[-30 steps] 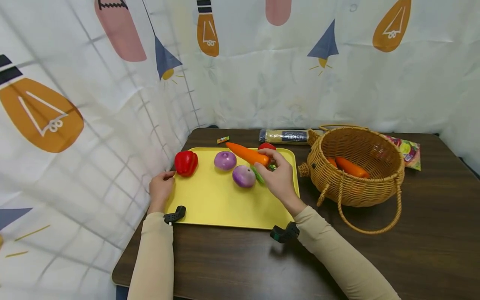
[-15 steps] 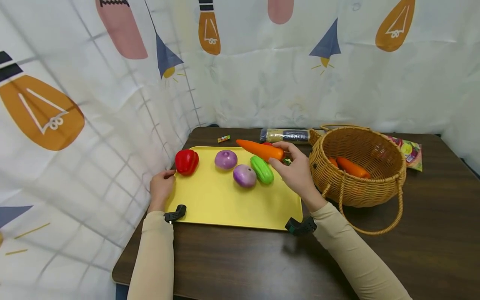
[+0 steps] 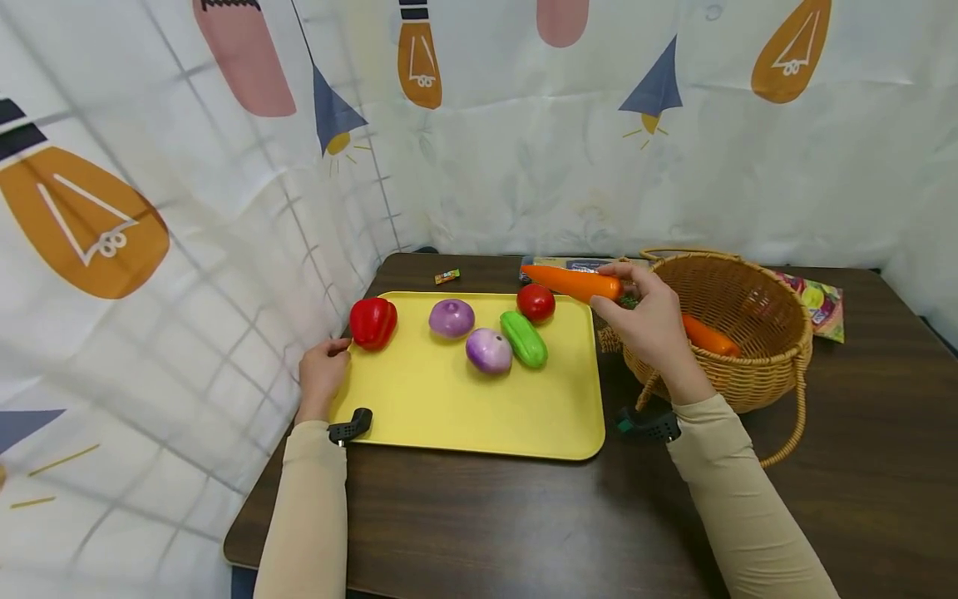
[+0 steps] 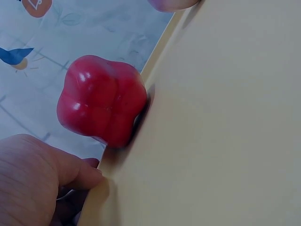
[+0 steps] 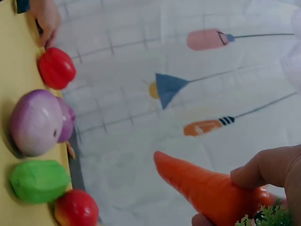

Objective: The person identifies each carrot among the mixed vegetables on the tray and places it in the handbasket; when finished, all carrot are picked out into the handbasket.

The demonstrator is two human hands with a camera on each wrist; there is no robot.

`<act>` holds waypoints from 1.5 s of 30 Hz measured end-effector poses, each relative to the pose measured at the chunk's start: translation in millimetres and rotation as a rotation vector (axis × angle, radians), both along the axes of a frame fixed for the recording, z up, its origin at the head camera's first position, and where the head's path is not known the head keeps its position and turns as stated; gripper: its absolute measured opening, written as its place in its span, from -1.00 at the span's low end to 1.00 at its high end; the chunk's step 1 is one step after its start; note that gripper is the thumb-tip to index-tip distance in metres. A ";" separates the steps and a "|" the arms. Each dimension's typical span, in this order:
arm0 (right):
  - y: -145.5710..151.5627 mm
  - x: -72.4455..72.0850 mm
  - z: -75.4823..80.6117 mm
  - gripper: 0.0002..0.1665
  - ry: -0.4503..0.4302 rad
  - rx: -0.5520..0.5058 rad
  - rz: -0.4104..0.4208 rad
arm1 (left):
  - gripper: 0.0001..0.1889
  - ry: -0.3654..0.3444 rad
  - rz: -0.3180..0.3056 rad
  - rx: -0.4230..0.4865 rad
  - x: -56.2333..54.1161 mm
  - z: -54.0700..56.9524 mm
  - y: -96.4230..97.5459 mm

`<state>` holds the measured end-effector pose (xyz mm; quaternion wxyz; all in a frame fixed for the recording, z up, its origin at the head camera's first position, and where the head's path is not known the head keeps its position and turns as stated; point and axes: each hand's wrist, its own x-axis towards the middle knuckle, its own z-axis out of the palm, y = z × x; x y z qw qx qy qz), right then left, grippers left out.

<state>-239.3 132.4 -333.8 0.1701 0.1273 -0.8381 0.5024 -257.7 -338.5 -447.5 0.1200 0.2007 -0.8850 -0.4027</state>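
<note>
We find the right hand [image 3: 651, 320] pinching a carrot [image 3: 572, 283] by its thick, leafy end, held level in the air between the yellow tray [image 3: 479, 416] and the wicker basket [image 3: 756, 366], tip pointing left. We judge the hold light — a slip would drop it onto the table [image 3: 524, 524] or against the basket rim. The carrot is smooth, glossy orange, tapered, with green fronds. The left hand [image 3: 322, 378] pinches the tray's left edge beside the red pepper [image 3: 372, 323].
</note>
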 end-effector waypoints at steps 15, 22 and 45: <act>57.0 2.2 16.9 -0.45 -0.101 -0.064 -0.070 | -0.62 -0.010 -0.005 0.001 0.3 0.9 -0.2; 83.5 3.9 20.6 -0.46 -0.100 -0.063 -0.178 | -0.62 0.000 -0.007 0.000 1.2 0.6 1.2; 136.2 11.1 18.9 -0.66 -0.136 -0.242 -0.268 | -0.61 -0.008 0.002 0.009 1.2 0.3 0.6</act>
